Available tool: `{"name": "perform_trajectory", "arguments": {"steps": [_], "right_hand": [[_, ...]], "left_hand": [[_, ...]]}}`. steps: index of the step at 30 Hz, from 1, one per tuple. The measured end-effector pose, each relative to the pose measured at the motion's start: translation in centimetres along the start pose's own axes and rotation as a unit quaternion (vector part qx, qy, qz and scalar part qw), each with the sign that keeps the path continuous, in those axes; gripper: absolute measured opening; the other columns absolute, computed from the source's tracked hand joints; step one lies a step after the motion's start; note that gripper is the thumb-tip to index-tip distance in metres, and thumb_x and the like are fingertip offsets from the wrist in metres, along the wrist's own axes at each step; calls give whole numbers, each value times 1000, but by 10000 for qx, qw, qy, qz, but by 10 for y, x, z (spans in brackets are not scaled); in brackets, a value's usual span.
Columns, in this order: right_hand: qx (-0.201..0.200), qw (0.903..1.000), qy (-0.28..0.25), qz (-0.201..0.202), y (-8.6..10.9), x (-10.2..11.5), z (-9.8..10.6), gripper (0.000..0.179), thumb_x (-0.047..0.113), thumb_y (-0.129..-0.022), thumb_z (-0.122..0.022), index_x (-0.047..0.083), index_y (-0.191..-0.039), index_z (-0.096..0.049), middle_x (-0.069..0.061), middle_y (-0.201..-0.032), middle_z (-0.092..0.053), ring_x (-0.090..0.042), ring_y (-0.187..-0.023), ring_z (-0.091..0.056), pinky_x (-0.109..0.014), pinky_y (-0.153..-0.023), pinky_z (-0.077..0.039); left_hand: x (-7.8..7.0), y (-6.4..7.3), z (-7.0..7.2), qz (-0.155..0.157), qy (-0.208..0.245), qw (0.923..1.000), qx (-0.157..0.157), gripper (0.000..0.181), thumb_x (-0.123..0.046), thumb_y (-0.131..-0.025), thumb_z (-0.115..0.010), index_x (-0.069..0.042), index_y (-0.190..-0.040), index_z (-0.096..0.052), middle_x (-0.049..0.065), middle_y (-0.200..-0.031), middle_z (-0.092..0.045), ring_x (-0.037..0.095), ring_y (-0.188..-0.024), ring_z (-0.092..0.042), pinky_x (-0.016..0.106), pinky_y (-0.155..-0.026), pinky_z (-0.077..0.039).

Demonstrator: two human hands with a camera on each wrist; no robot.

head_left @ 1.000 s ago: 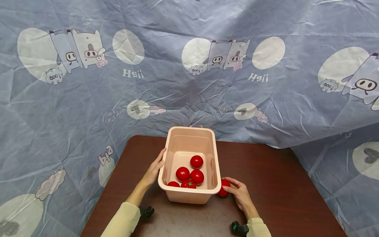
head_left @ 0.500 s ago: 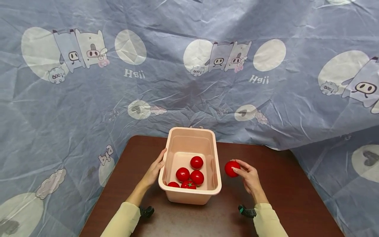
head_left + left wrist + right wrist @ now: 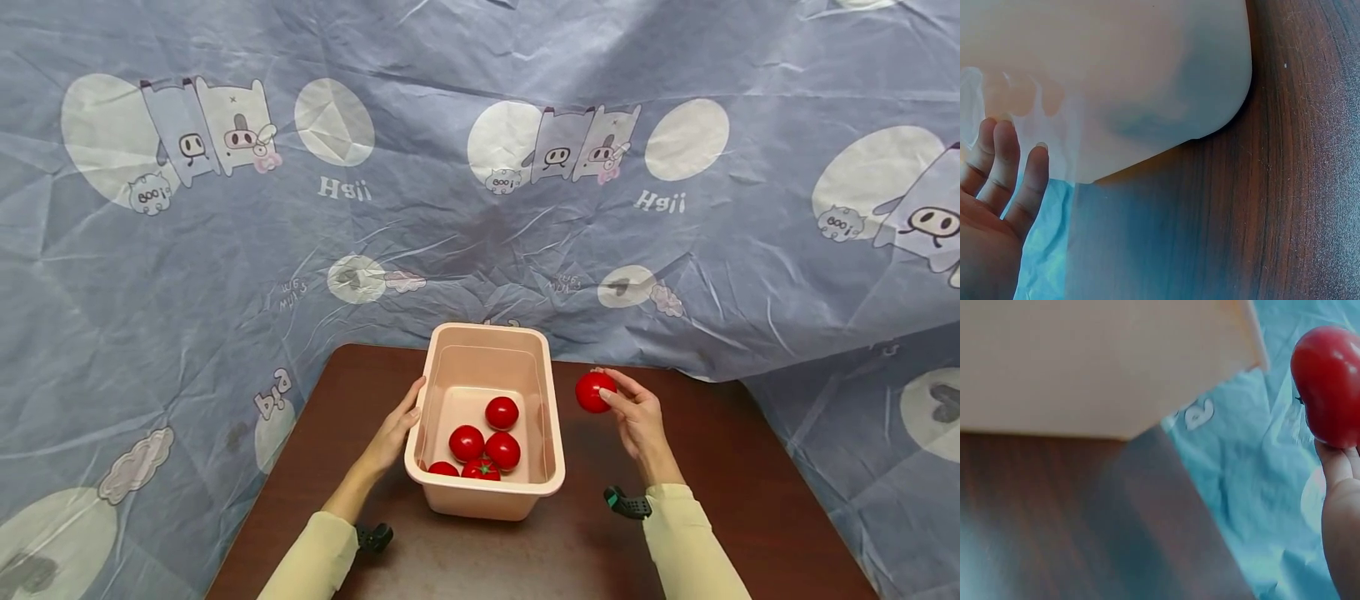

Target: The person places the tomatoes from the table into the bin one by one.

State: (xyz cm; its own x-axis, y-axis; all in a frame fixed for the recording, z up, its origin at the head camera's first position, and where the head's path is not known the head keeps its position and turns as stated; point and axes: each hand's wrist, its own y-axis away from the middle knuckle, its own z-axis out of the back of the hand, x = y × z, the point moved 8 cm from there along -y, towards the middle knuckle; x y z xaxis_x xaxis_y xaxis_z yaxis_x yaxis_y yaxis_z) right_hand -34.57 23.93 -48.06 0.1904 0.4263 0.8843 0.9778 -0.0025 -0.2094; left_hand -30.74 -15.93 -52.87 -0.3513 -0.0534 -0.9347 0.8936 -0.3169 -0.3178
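A pale pink plastic bin [image 3: 487, 500] stands on the brown table with several red tomatoes [image 3: 502, 451] in its near half; one shows a green calyx. My left hand [image 3: 392, 435] rests its fingers against the bin's left side, and in the left wrist view the fingertips [image 3: 1038, 164] lie on the outer wall, fairly straight. To the right of the bin, my right hand [image 3: 637, 417] pinches another tomato [image 3: 595, 392] between thumb and fingers, held up above the table. That tomato [image 3: 1329, 387] appears at the right edge of the right wrist view, its glossy side toward the camera.
The dark wooden table [image 3: 705, 483] extends to both sides of the bin and in front of it. A blue printed cloth [image 3: 420, 217] hangs close behind the table's far edge and down both sides. Black straps [image 3: 628, 504] circle the wrists.
My right hand has lifted the tomato from beside the bin's near right corner, carrying it up and away toward the table's far side. The left hand stays against the bin.
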Motion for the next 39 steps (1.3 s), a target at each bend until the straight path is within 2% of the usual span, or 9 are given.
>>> {"name": "perform_trajectory", "arguments": {"steps": [3, 6, 10, 16, 19, 28, 32, 36, 39], "right_hand": [[99, 10000, -11, 10, -11, 5, -19, 49, -12, -85, -63, -13, -132, -51, -4, -114, -72, -15, -106, -67, -26, -90, -54], [327, 9994, 102, -106, -21, 7, -42, 54, -11, -84, -65, -16, -135, -45, -2, -114, -72, -13, -106, -67, -25, -90, -53], [476, 9986, 159, -163, -32, 11, -68, 57, -10, -84, -66, -17, -136, -43, -1, -112, -72, -12, -107, -66, -25, -91, -53], [516, 9986, -11, -100, -45, 18, -100, 57, -10, -82, -68, -17, -134, -45, -1, -109, -73, -14, -104, -67, -25, -91, -53], [606, 9980, -90, -156, -49, 16, -114, 57, -12, -83, -66, -18, -135, -43, -1, -109, -73, -13, -103, -67, -24, -90, -53], [516, 9967, 330, -532, -51, -9, -137, 55, -11, -83, -66, -14, -134, -47, 5, -102, -72, -9, -95, -68, -22, -87, -54], [508, 9954, 444, -679, -52, -18, -144, 56, -11, -81, -67, -13, -134, -48, 3, -103, -72, -8, -93, -68, -21, -85, -54], [680, 9947, 445, -635, -51, -19, -151, 57, -9, -84, -67, -14, -136, -45, -2, -115, -71, -13, -108, -65, -21, -89, -52], [849, 9936, 473, -569, -51, -17, -154, 55, -5, -87, -66, -13, -137, -45, -3, -123, -68, -17, -120, -60, -21, -95, -49]], "left_hand": [[-6, 2, 1, 56, 56, 10000, 49, 56, -12, -104, -33, -14, -157, -14, 12, -164, -12, 27, -147, -14, 8, -107, -22], [-19, 3, 0, 76, 29, 9999, 129, 57, -10, -103, -34, -7, -157, -14, 17, -163, -12, 29, -146, -16, 9, -106, -24], [-34, 4, -3, 53, -177, 9996, 225, 57, -11, -103, -34, -2, -156, -13, 19, -163, -12, 26, -147, -17, 9, -107, -24], [-37, 4, -1, 62, -160, 9997, 177, 56, -11, -104, -34, -3, -156, -13, 19, -163, -13, 18, -145, -20, 9, -106, -24], [-36, 4, -1, 73, -129, 9998, 154, 57, -11, -104, -34, -3, -156, -14, 18, -163, -14, 21, -145, -20, 9, -106, -24], [-35, 6, -4, 154, -157, 9997, 101, 57, -10, -103, -36, -3, -155, -16, 14, -163, -15, 31, -147, -14, 7, -107, -22], [-37, 6, -5, 149, -252, 9994, 161, 56, -11, -103, -36, -3, -156, -16, 16, -163, -16, 33, -146, -18, 10, -106, -26], [-37, 5, -4, 152, -369, 9990, 192, 56, -11, -104, -35, -3, -156, -16, 18, -162, -18, 35, -143, -25, 13, -105, -30], [-33, 5, -1, 153, -395, 9990, 160, 56, -10, -104, -36, -4, -156, -17, 18, -161, -18, 36, -144, -24, 13, -105, -29]]}}
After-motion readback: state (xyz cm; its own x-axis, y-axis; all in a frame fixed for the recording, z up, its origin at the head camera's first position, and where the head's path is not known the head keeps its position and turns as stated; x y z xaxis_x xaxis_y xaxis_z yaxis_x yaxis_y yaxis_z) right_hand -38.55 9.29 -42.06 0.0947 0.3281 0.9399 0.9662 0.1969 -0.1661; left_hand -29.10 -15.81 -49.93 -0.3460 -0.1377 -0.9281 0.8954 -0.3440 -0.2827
